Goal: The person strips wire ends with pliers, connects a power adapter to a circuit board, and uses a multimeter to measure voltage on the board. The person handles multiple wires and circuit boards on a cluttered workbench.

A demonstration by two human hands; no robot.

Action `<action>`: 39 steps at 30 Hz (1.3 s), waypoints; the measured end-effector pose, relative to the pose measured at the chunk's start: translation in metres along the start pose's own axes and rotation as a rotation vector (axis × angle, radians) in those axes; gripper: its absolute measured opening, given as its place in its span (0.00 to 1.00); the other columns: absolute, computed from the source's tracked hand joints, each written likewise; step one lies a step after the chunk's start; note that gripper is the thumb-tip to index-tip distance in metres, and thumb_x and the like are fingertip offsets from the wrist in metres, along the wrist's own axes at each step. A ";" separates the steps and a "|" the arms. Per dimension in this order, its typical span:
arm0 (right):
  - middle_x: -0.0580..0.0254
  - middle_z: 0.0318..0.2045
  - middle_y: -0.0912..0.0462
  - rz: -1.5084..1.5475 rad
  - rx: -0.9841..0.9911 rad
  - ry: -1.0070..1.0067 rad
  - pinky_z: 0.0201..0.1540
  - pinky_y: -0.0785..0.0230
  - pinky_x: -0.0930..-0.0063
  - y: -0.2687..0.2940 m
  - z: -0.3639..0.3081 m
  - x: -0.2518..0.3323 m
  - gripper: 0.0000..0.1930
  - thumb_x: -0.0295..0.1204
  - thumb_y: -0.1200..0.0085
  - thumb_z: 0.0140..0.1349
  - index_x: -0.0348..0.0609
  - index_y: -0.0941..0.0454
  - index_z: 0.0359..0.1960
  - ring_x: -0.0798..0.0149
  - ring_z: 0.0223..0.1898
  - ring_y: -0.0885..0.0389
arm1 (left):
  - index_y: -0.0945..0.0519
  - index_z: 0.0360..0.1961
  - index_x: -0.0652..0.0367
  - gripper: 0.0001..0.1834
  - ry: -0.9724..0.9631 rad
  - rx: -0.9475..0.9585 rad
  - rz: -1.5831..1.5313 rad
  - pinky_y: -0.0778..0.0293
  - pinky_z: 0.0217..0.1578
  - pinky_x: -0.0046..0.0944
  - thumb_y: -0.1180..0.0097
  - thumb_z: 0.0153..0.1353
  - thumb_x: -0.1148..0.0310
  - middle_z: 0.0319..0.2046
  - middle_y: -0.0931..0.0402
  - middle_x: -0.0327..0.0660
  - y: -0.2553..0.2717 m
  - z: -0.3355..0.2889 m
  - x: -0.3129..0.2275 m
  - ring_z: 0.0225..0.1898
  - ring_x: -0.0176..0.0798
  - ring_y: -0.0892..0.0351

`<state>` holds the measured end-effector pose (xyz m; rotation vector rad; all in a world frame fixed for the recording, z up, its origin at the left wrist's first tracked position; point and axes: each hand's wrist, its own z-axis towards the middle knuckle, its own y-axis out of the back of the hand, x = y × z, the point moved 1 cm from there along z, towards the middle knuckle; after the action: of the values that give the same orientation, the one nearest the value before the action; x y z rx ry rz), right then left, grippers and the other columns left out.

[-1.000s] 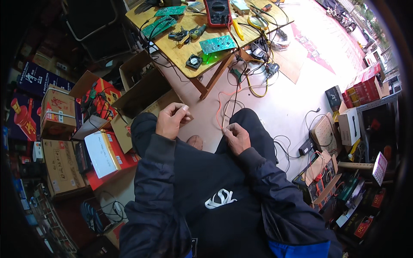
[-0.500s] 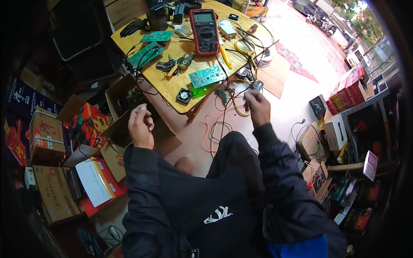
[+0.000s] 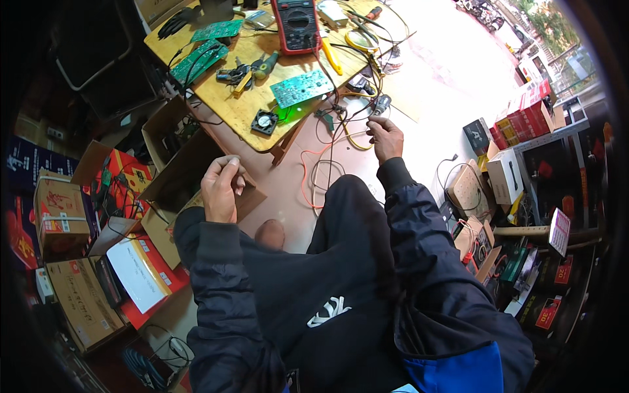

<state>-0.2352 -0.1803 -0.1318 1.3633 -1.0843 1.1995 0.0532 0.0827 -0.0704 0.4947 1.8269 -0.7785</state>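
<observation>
My left hand (image 3: 221, 190) hangs in the air before the open cardboard box, its fingers curled and the thumb against them. If anything is between them, it is too small to see. My right hand (image 3: 386, 139) is off the table's front right corner, thumb and fingertips pinched together near the dangling cables. What it pinches, if anything, I cannot make out. Closest on the table (image 3: 236, 124) are a small black fan (image 3: 265, 122) and a green circuit board (image 3: 301, 88) with a green glow under it. Behind stands a red multimeter (image 3: 299, 27), its top cut off.
Two more circuit boards (image 3: 200, 60), a bunch of keys (image 3: 240, 74) and yellow-handled pliers (image 3: 332, 56) lie on the table. Orange and black cables (image 3: 314, 170) trail to the floor. Cardboard boxes (image 3: 78, 298) are stacked at left, shelves with packages (image 3: 524, 259) at right.
The view has tilted down, so the table sits higher and further left in it. My right hand has turned, its pinched fingertips now pointing left. My left hand stays curled beside the box.
</observation>
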 end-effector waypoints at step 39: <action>0.71 0.24 0.24 0.352 0.060 0.552 0.28 0.37 0.83 0.075 0.064 0.235 0.15 0.33 0.43 0.75 0.32 0.18 0.53 0.79 0.23 0.30 | 0.16 0.35 0.64 0.14 0.353 0.564 0.580 0.26 0.30 0.30 0.36 0.70 0.61 0.26 0.20 0.35 -0.033 -0.008 0.035 0.27 0.28 0.23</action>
<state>-0.2749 -0.2568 0.1078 0.8153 -0.9064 1.7486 0.0136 0.0641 -0.0916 1.5312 1.6163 -0.8196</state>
